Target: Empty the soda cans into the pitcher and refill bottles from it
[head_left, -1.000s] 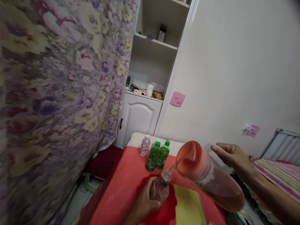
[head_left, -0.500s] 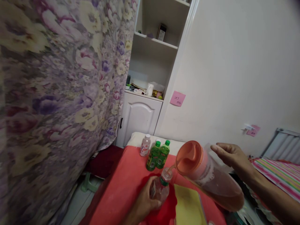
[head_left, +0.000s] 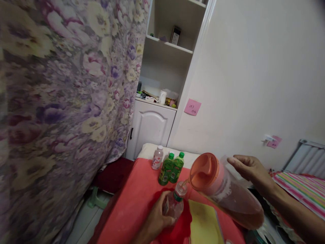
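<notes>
My left hand (head_left: 159, 215) is wrapped round a clear plastic bottle (head_left: 175, 206) with a green neck ring, held upright and uncapped above a red tray (head_left: 185, 225). My right hand (head_left: 245, 166) grips the handle of a large clear pitcher (head_left: 236, 200) with an orange lid (head_left: 205, 172). Tilted to the left, the pitcher holds brownish liquid, and a thin stream runs from its spout into the bottle's mouth. Beyond the bottle stand green bottles (head_left: 166, 170) with green caps and a clear, white-capped bottle (head_left: 157, 158).
A yellow cloth (head_left: 204, 222) lies on the red-covered table (head_left: 124, 203), right of the tray. A floral curtain (head_left: 71, 95) hangs at the left. Shelves with a cabinet (head_left: 152, 125) stand behind. A striped bed (head_left: 302, 189) is at the right.
The pitcher's lid has shifted very slightly left. Both hands keep their grips, and the stream still runs into the bottle.
</notes>
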Tool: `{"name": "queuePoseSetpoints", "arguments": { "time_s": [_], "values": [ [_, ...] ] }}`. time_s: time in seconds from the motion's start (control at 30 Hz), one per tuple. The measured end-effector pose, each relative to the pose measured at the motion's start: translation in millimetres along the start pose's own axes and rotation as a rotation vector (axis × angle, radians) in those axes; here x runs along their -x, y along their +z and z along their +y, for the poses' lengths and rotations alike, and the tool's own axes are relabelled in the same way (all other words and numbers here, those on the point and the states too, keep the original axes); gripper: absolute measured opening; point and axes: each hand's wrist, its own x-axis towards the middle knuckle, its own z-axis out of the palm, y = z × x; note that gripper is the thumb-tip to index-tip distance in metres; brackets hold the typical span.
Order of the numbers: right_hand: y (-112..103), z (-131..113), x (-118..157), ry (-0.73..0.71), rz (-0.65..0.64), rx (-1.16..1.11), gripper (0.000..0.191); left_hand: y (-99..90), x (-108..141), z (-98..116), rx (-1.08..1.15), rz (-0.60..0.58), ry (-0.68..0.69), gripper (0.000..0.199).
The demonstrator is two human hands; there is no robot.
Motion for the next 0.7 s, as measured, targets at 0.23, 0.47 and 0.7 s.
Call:
{"name": "queuePoseSetpoints", "arguments": {
  "time_s": [0.23, 0.47, 0.7],
  "values": [
    [0.8, -3.2, 0.4, -0.003, 0.007, 0.022, 0.063, -1.4, -1.3, -2.2, 0.012, -0.021, 0.023, 0.069],
    [0.8, -0.5, 0.9, -0.013, -0.004, -0.013, 0.061, -0.1, 0.9, 2.0, 0.014, -0.021, 0.026, 0.068],
    [3.0, -2.4, 1.4, -0.001, -0.016, -0.056, 0.061, 1.1, 2.9, 6.0, 0.01, -0.019, 0.029, 0.067]
  ]
}}
